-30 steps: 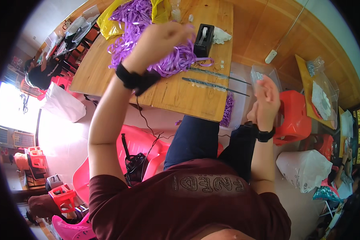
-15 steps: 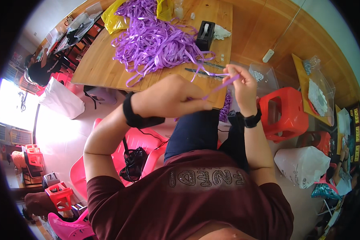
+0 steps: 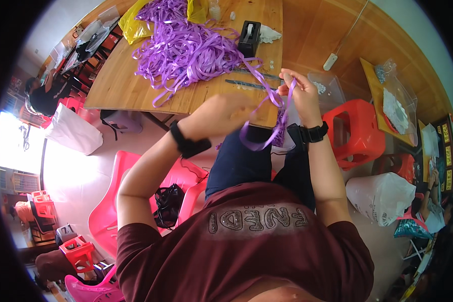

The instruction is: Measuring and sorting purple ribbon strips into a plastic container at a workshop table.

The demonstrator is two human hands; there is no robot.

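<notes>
A strand of purple ribbon (image 3: 257, 146) hangs in a loop over my lap, below the table's near right corner. Pinched between the thumb and fingers of my right hand (image 3: 302, 96), it also runs back toward a big tangled heap of purple ribbon (image 3: 186, 53) on the wooden table (image 3: 121, 83). My left hand (image 3: 222, 116) is over the table's near edge, beside the loop; motion smears its fingers, so I cannot tell whether they grip the strand. Dark flat strips (image 3: 246, 84) lie on the tabletop between the heap and my right hand.
A black tape dispenser (image 3: 249, 39) stands right of the heap, beside crumpled white paper (image 3: 270, 34). Behind the heap is a yellow bag (image 3: 132, 25). A red stool (image 3: 357, 133) and a white sack (image 3: 380, 196) stand to the right, a pink chair (image 3: 123, 183) to the left.
The stretched ribbon between my hands has slackened into a hanging loop. My left hand has turned and shifted slightly left; the right still pinches the ribbon. The whole view has shifted a little.
</notes>
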